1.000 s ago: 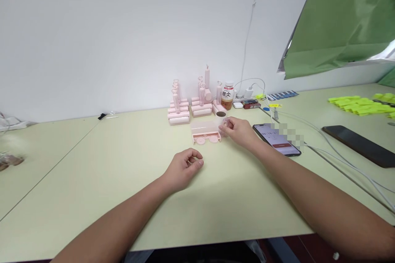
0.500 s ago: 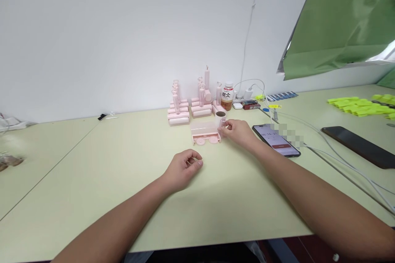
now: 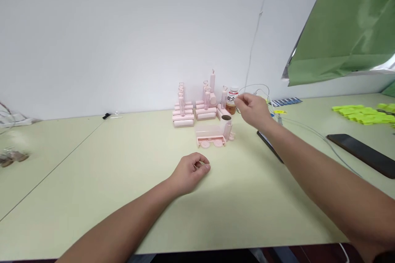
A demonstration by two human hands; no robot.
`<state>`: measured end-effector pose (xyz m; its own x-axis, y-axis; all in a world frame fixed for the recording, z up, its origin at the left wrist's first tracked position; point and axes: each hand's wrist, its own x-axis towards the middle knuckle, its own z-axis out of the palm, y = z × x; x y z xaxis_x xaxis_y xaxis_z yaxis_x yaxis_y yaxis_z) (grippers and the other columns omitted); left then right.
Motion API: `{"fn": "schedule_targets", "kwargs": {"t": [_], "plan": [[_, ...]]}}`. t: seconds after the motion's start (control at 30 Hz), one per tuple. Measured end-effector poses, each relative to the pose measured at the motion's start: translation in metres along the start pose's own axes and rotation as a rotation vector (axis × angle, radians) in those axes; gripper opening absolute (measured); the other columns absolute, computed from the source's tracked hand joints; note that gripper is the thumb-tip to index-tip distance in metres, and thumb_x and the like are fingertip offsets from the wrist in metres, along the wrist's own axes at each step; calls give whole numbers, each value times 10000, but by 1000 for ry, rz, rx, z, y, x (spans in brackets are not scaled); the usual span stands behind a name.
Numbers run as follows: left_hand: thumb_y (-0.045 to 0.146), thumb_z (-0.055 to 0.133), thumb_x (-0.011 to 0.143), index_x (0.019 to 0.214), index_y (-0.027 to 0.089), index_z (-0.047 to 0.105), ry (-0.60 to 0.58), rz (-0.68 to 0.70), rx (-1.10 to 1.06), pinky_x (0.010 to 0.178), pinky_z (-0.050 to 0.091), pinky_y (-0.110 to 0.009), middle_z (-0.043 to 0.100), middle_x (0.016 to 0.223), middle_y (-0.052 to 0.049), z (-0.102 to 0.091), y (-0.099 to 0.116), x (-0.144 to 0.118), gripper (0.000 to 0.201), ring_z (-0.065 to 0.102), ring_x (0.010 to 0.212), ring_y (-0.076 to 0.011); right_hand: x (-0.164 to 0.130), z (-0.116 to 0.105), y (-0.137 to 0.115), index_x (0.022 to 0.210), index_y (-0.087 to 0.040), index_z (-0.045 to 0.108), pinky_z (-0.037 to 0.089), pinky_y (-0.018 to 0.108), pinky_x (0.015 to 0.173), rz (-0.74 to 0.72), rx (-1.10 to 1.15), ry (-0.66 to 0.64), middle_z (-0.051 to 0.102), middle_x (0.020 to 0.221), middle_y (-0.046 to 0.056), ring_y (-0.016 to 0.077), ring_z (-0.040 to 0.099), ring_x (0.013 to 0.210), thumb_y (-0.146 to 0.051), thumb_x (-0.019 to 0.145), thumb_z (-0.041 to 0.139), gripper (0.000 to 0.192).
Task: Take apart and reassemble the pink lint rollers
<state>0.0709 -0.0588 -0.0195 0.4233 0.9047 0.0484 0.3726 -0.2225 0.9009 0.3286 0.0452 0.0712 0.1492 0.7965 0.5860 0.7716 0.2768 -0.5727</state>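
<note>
My left hand point(image 3: 191, 172) rests on the table, fingers loosely curled, with nothing visible in them. My right hand point(image 3: 253, 110) is raised in front of the white-capped bottle point(image 3: 231, 102), thumb and fingertips drawn together; whether anything small is between them is hidden. To its left stand a paper roll with a brown cardboard core point(image 3: 226, 120) and a clear pink tube point(image 3: 228, 130), a small pink ringed piece point(image 3: 231, 136) at its base. Beside them lies an open pink case point(image 3: 211, 139) with a clear lid and two round ends.
Pink rolls point(image 3: 183, 123) lie in stacks by the wall, with several upright ringed pink tubes point(image 3: 207, 99) among them. At right are a phone point(image 3: 269, 146) partly under my forearm, a dark flat device point(image 3: 361, 154), white cables and yellow-green strips point(image 3: 359, 114).
My right hand has let go of the clear pink tube, which now stands by the roll, and has moved up and right. My left hand stays put; the view has shifted slightly.
</note>
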Motion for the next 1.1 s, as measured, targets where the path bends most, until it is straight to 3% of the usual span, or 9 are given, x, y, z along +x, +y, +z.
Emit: {"fn": "schedule_targets", "kwargs": {"t": [0.07,0.17,0.3,0.4,0.6,0.8,1.0,1.1], "plan": [[388,575,838,886,175,649,-3,-1,-11,566,383,-237,562,704,3,1,0,0,230,476,613,-119,34,3,-5,856,-190,693,442,339,725,-87,-53,46,668,910,79,207,578,755,-319,841,529,210],[385,569,842,880,177,653,-1,12,-6,572,388,-239,573,717,-4,1,0,0,228,490,632,-125,88,13,-7,1074,-183,692,463,408,837,-93,-137,-6,624,1172,137,247,599,893,-320,854,541,300],[388,558,847,885,178,653,-5,-4,-11,565,387,-235,575,720,-3,1,-1,0,234,492,628,-122,142,35,-1,1313,-198,589,468,465,908,-103,-259,-181,584,1305,156,308,581,1070,-352,899,502,450],[391,558,844,878,175,658,-6,-11,-26,551,381,-232,573,716,-4,3,-4,1,241,485,620,-119,166,53,2,1341,-222,583,438,460,992,-144,-288,-260,585,1346,118,311,560,1151,-369,909,503,463],[384,572,829,878,173,656,-21,-56,-92,509,355,-227,551,667,11,5,-8,1,232,460,573,-110,191,83,3,1355,-188,576,382,450,1071,-129,-328,-357,555,1401,124,325,517,1254,-403,894,532,511],[391,580,817,863,176,652,-39,-92,-109,484,344,-217,521,646,16,5,-5,2,231,443,556,-106,201,95,9,1278,-147,627,391,431,1049,-115,-363,-380,578,1369,153,317,521,1254,-364,902,515,448],[375,576,821,855,172,649,-52,-98,-125,481,331,-212,524,653,15,6,-7,2,219,441,555,-101,210,83,1,987,-144,732,421,441,969,-133,-368,-276,698,1087,149,306,582,1117,-264,898,527,253],[364,568,824,853,175,649,-54,-87,-117,490,336,-214,536,668,12,6,-8,3,208,447,570,-104,216,64,-7,1011,-116,716,430,465,957,-132,-348,-177,685,1074,152,303,587,1094,-206,903,515,246]]}}
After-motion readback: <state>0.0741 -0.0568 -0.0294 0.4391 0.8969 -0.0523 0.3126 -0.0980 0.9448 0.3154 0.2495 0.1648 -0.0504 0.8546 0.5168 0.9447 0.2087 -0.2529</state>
